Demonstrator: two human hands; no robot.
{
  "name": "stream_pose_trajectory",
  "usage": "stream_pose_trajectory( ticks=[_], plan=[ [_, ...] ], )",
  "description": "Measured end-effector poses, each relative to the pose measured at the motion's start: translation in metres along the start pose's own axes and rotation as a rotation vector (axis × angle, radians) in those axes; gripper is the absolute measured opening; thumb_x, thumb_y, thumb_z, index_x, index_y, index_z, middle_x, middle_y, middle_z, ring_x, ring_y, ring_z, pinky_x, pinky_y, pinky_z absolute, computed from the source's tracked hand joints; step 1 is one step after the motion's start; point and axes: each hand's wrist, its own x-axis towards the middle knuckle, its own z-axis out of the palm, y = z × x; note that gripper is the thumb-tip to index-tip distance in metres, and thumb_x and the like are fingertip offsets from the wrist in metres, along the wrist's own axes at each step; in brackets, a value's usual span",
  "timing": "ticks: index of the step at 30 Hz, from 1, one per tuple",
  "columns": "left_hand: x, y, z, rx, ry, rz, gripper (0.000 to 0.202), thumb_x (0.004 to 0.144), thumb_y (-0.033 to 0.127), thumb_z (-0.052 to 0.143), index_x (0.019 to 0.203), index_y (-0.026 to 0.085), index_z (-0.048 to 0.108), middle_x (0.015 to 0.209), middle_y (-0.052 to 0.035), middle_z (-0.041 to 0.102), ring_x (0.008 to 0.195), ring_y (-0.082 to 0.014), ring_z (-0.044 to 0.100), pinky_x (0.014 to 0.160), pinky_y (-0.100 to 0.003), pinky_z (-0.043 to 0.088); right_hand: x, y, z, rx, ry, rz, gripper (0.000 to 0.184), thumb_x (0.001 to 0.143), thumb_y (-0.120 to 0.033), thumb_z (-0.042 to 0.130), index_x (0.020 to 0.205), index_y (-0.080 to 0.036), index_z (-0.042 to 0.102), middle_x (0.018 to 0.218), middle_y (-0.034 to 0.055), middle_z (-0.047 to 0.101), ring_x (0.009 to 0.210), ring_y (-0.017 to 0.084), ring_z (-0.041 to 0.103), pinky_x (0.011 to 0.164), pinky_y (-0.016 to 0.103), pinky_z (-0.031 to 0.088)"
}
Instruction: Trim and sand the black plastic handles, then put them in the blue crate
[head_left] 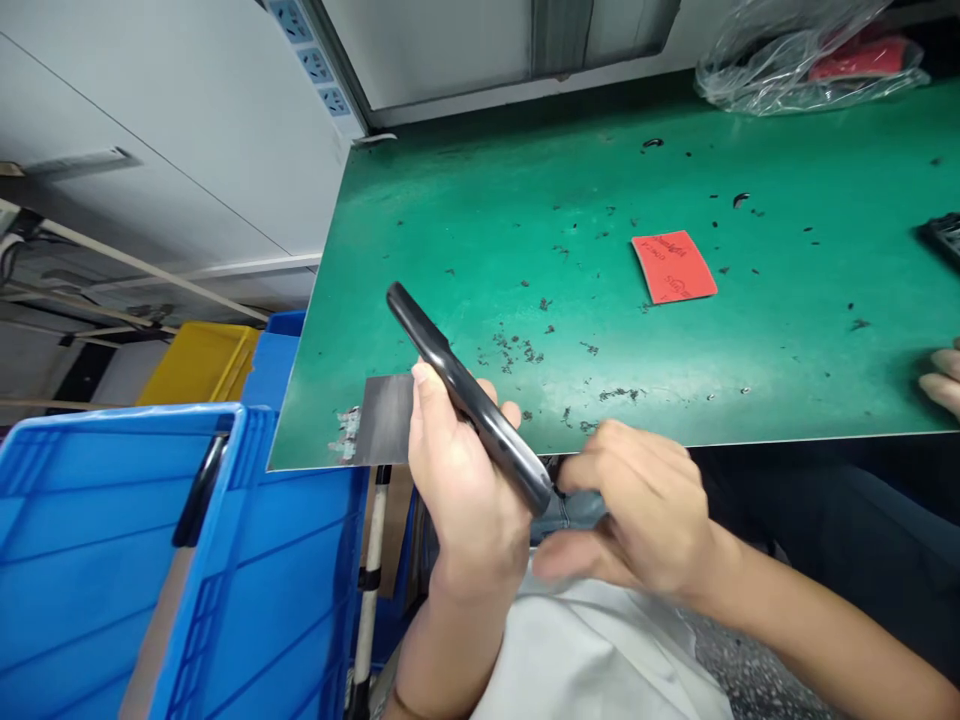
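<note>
My left hand (465,470) is wrapped round a long, glossy black plastic part (469,395), narrower at its upper end and tilted down to the right. Close to the part's lower end is my right hand (637,500), its fingers curled and its thumb slightly blurred. A small dark bit shows by the right fingertips, but I cannot make out what they hold. Under the left hand's side, a dark grey square plate (384,425) lies at the table's front left corner.
Black shavings (517,350) are scattered over the green table (450,220). A red note (675,267) and a clear plastic bag (795,70) lie farther back. At left, a blue bin (300,560) holds another black part (201,490). Another person's fingers (943,380) rest at the right edge.
</note>
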Motion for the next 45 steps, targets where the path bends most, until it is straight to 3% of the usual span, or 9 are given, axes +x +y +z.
stream_pose_trajectory(
  ticks=[3, 6, 10, 13, 15, 18, 25, 32, 45],
  plan=[
    [0.001, -0.003, -0.008, 0.02, -0.085, 0.079, 0.029, 0.111, 0.039, 0.048, 0.091, 0.022, 0.06, 0.069, 0.0062, 0.046, 0.049, -0.0056, 0.048, 0.045, -0.015, 0.042, 0.005, -0.007, -0.003, 0.277, -0.034, 0.16, 0.034, 0.102, -0.051, 0.065, 0.103, -0.017, 0.066, 0.07, -0.003, 0.058, 0.059, 0.01, 0.052, 0.051, 0.024, 0.04],
    [-0.001, 0.003, -0.035, 0.423, -0.283, 0.332, 0.031, 0.11, 0.04, 0.047, 0.137, 0.03, 0.061, 0.131, -0.0067, 0.065, 0.11, -0.0179, 0.072, 0.081, -0.027, 0.063, 0.007, -0.012, -0.012, 0.437, 0.082, 0.318, 0.011, 0.099, -0.028, 0.07, 0.105, -0.02, 0.066, 0.07, -0.0045, 0.056, 0.055, 0.009, 0.046, 0.048, 0.023, 0.037],
    [0.002, 0.033, -0.074, 1.308, -0.449, 1.227, 0.1, 0.091, 0.025, 0.081, 0.17, 0.037, 0.021, 0.181, -0.0034, 0.005, 0.166, -0.0376, 0.007, 0.131, -0.065, 0.02, 0.005, -0.017, -0.016, 0.464, 0.164, 0.339, 0.011, 0.093, -0.02, 0.073, 0.102, -0.022, 0.067, 0.069, -0.0044, 0.061, 0.053, 0.009, 0.046, 0.046, 0.023, 0.037],
    [0.011, 0.057, -0.081, 1.492, -0.85, 1.533, 0.095, 0.088, 0.013, 0.08, 0.168, 0.03, 0.032, 0.178, -0.0009, 0.023, 0.165, -0.0361, 0.016, 0.134, -0.063, 0.008, 0.005, -0.02, -0.013, 0.494, 0.145, 0.244, 0.012, 0.097, -0.026, 0.073, 0.103, -0.021, 0.065, 0.072, -0.0038, 0.063, 0.056, 0.01, 0.051, 0.051, 0.023, 0.044],
    [0.017, 0.066, -0.077, 1.478, -1.113, 1.534, 0.077, 0.095, 0.009, 0.066, 0.166, 0.024, 0.039, 0.167, -0.0074, 0.048, 0.159, -0.0341, 0.036, 0.133, -0.062, 0.021, 0.005, -0.021, -0.014, 0.515, 0.107, 0.215, 0.019, 0.099, -0.036, 0.073, 0.103, -0.021, 0.064, 0.072, -0.0043, 0.061, 0.059, 0.009, 0.052, 0.055, 0.022, 0.046],
    [0.024, 0.068, -0.07, 1.397, -1.24, 1.469, 0.068, 0.099, 0.007, 0.057, 0.164, 0.02, 0.042, 0.146, -0.0119, 0.068, 0.151, -0.0324, 0.05, 0.126, -0.057, 0.038, 0.003, -0.018, -0.027, 0.529, -0.005, 0.222, 0.028, 0.102, -0.042, 0.068, 0.117, -0.019, 0.063, 0.077, -0.0041, 0.06, 0.064, 0.009, 0.055, 0.059, 0.021, 0.048],
    [0.019, 0.061, -0.063, 1.33, -1.273, 1.57, 0.041, 0.1, -0.001, 0.056, 0.14, 0.003, 0.063, 0.14, -0.0205, 0.068, 0.142, -0.0359, 0.056, 0.118, -0.06, 0.048, 0.006, -0.004, -0.064, 0.383, -0.122, 0.081, 0.024, 0.109, -0.014, 0.042, 0.122, -0.013, 0.062, 0.096, 0.0043, 0.068, 0.085, 0.012, 0.06, 0.077, 0.026, 0.051],
    [0.009, 0.063, -0.054, 1.385, -1.35, 1.605, 0.036, 0.106, 0.006, 0.047, 0.136, 0.004, 0.066, 0.138, -0.0202, 0.069, 0.143, -0.0367, 0.053, 0.119, -0.061, 0.045, 0.019, -0.005, -0.064, -0.159, -0.09, -0.152, 0.065, 0.105, -0.069, 0.041, 0.074, -0.016, 0.063, 0.063, 0.0002, 0.05, 0.057, 0.015, 0.041, 0.052, 0.033, 0.032],
    [0.009, 0.063, -0.051, 1.388, -1.387, 1.632, 0.035, 0.108, 0.009, 0.043, 0.133, 0.004, 0.068, 0.14, -0.0197, 0.066, 0.143, -0.0381, 0.052, 0.117, -0.063, 0.045, 0.025, -0.006, -0.065, -0.284, -0.144, -0.172, 0.069, 0.107, -0.067, 0.034, 0.062, -0.02, 0.058, 0.058, -0.0007, 0.045, 0.054, 0.016, 0.037, 0.048, 0.034, 0.029]
  ],
)
